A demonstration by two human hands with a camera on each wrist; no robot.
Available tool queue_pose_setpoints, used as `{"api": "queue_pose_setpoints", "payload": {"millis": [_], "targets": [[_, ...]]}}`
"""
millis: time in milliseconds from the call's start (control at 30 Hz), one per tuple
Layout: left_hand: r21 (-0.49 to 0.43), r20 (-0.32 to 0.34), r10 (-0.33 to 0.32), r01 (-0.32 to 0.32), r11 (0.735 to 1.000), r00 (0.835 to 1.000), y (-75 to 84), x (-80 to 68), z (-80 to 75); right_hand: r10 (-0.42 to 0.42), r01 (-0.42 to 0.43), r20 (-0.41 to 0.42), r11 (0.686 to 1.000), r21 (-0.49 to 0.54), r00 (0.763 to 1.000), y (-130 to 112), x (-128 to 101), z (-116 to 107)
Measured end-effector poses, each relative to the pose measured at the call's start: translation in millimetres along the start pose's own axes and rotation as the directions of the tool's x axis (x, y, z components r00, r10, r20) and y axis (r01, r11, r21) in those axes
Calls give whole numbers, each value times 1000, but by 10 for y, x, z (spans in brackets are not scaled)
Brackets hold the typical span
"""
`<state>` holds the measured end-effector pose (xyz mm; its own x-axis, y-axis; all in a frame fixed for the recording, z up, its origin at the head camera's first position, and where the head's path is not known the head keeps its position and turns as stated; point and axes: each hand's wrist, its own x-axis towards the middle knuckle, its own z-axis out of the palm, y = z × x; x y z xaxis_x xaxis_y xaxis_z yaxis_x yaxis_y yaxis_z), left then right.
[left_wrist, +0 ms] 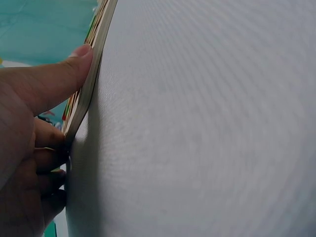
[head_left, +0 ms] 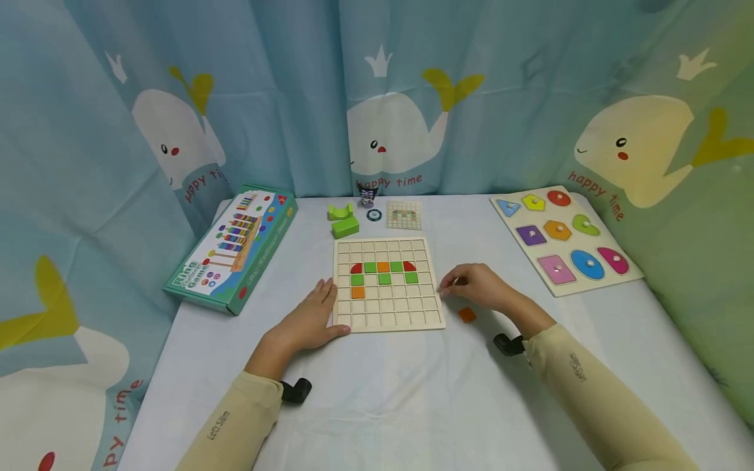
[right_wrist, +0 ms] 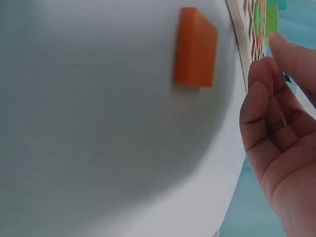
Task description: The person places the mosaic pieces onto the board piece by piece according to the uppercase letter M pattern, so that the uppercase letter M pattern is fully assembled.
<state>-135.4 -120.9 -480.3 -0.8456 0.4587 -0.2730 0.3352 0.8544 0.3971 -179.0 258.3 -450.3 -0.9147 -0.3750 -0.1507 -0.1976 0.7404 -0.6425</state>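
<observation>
A wooden grid board (head_left: 389,314) lies flat, bearing red, green and orange tiles in several cells of its upper and left part. My left hand (head_left: 307,317) rests along its left side with fingers fairly straight. In the left wrist view, the thumb (left_wrist: 81,59) presses on the board's edge (left_wrist: 91,81). Beside the right edge is my right hand (head_left: 476,286), its fingers loosely bent. The right wrist view shows a gap between thumb and fingertips (right_wrist: 259,74), with nothing seen in it. Below that hand, a loose orange square tile (head_left: 467,315) lies on the white cloth.
A pattern card (head_left: 404,215), round token (head_left: 374,214), small dark figurine (head_left: 368,195) and green blocks (head_left: 345,227) are behind the board. A boxed game (head_left: 232,248) lies left; a shape puzzle board (head_left: 564,239) lies right. Curtains (head_left: 312,98) hang around the table.
</observation>
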Motion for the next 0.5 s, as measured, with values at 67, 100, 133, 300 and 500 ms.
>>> {"api": "queue_pose_setpoints", "payload": {"millis": [67,100,133,300,500], "targets": [[-1,-1,4,-4,1000,1000,2,0,1,8,-8,0,1000,7,1000,29,-56,-3],[-2,0,6,-6,1000,1000,4,1,0,8,-8,-1,1000,7,1000,46,-84,-3],[-4,-1,8,-8,1000,1000,5,0,0,13,-12,-3,1000,11,1000,59,-110,-2],[-8,4,12,-12,1000,1000,13,-8,-7,37,-37,2,999,27,999,114,-232,-4],[-15,11,12,-12,1000,1000,22,-21,-23,43,-43,3,998,37,999,176,-359,-1]]}}
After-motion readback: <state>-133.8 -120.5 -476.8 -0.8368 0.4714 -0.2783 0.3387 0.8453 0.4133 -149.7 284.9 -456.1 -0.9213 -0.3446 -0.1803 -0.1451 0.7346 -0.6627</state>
